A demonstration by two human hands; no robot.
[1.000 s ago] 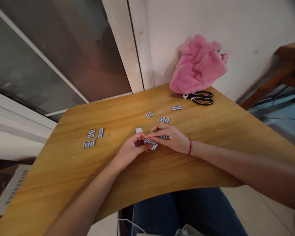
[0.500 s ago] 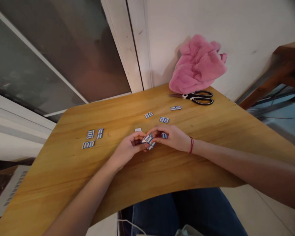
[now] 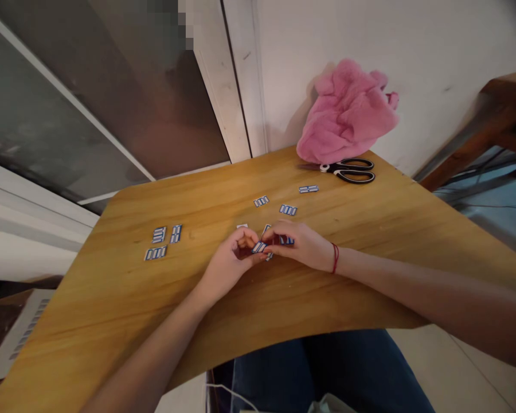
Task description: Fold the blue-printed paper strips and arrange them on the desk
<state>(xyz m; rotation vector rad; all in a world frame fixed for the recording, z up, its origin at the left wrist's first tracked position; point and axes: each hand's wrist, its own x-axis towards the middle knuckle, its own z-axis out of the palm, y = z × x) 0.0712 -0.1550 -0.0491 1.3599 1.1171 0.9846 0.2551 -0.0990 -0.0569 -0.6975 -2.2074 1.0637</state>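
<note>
Between my two hands, just above the tabletop, is a small blue-and-white striped piece (image 3: pixel 259 246). My left hand (image 3: pixel 230 261) pinches its left side between thumb and fingers. The fingertips of my right hand (image 3: pixel 298 240) close on its right side. More striped pieces lie close by, partly covered: one under my right palm (image 3: pixel 287 240), one below the fingertips (image 3: pixel 269 257). A pale piece (image 3: pixel 241 226) shows behind my left fingers. Farther back lie three loose striped pieces, the nearest being a flat one (image 3: pixel 288 210).
At the left of the wooden table (image 3: pixel 223 310) lies a group of three striped pieces (image 3: pixel 156 253). Black-handled scissors (image 3: pixel 352 172) rest at the back right, before a pink plush cloth (image 3: pixel 348 115) against the wall. A glass door frame (image 3: pixel 236 115) borders the back left.
The clump of several striped pieces between my fingers has come apart. One piece stays pinched between both hands, and others now show beneath and behind my right fingers.
</note>
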